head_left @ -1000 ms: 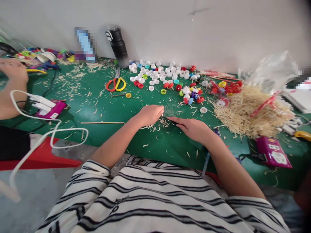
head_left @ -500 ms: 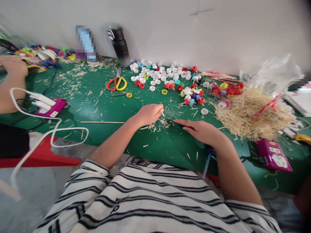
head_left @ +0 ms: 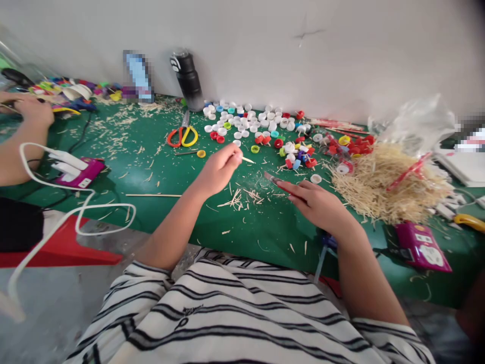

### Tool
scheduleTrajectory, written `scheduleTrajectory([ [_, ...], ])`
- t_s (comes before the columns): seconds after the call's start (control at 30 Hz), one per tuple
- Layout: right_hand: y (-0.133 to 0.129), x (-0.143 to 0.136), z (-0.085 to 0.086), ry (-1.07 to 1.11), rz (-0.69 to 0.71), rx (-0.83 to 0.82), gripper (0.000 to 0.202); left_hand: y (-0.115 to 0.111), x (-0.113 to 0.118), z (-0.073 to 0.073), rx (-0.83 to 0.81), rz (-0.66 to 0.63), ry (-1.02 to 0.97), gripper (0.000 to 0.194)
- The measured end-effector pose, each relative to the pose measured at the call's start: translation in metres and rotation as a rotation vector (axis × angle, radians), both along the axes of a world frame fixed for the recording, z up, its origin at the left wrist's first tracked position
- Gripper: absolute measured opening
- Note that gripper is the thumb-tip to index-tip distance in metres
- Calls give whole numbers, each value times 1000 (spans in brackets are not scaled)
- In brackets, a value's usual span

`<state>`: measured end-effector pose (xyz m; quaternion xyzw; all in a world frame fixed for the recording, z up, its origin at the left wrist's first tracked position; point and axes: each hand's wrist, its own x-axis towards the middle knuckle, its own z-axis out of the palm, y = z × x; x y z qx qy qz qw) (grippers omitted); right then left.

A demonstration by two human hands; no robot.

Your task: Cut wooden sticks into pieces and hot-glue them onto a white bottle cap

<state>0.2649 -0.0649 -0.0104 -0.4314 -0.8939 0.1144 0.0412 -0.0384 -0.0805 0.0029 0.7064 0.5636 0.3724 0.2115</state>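
My left hand is closed in a pinch on a thin wooden stick, whose pale, pointed end sticks out to the right above the table. In my right hand a knife with a red handle is gripped, its blade aimed up and left. Stick and blade are apart. Below them, wood shavings lie in a small heap on the green table. A longer thin stick lies to the left, partly behind my left forearm.
Bottle caps spread along the back, with scissors and a black bottle to their left. At right, a big pile of thin sticks sits behind a purple packet. Another person's arm reaches in at left, near a white cable.
My left hand has lifted up and left with the stick, away from the shavings. The knife has come away from the stick, and its blade now shows clearly.
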Motion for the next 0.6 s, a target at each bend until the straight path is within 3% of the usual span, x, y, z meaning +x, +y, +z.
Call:
scheduleTrajectory([
  [0.13, -5, 1, 7, 22, 38, 20, 50, -13, -13, 13, 105, 67, -116, 27],
  [0.23, -19, -4, 18, 55, 126, -26, 53, -33, -23, 12, 109, 82, -127, 27],
  [0.4, -70, -45, 23, 89, 457, -152, 59, -75, -57, -18, 72, 268, -100, 25],
  [0.6, -122, -128, -10, 5, 610, -31, 54, -100, -89, -49, 64, 486, -81, 22],
])
